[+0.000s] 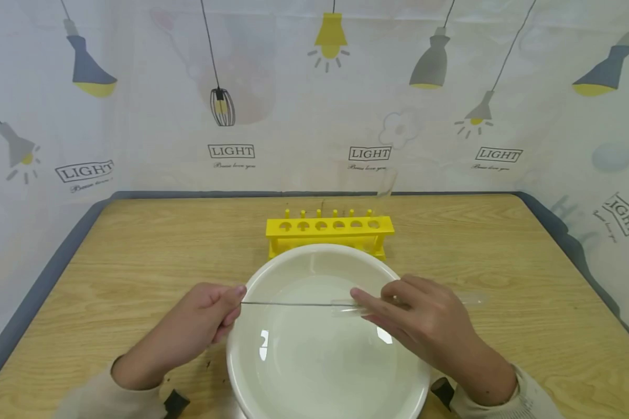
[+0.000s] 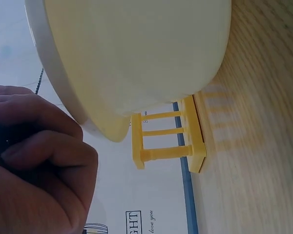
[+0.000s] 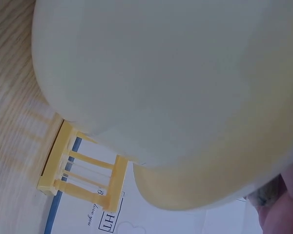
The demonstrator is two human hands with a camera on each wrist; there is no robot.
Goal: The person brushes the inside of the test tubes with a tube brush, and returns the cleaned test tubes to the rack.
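My left hand [image 1: 201, 326] pinches the end of a thin twisted-wire test tube brush [image 1: 288, 303] between thumb and curled fingers. The wire runs level to the right, into the mouth of a clear test tube [image 1: 346, 311]. Around that tube my right hand [image 1: 432, 320] has its fingers curled, with the index finger along its side and the closed end poking out to the right. Both hands are above a white basin [image 1: 320, 248] with water in it. In the right wrist view, dark bristles [image 3: 267, 192] show by the fingers; the right hand hides the brush head in the head view.
Behind the basin stands a yellow test tube rack [image 1: 330, 231] with a row of holes and pegs. Another clear tube [image 1: 386, 185] leans upright at its right end. The wooden table [image 1: 162, 244] meets a lamp-printed cloth [image 1: 293, 105] at the back and sides.
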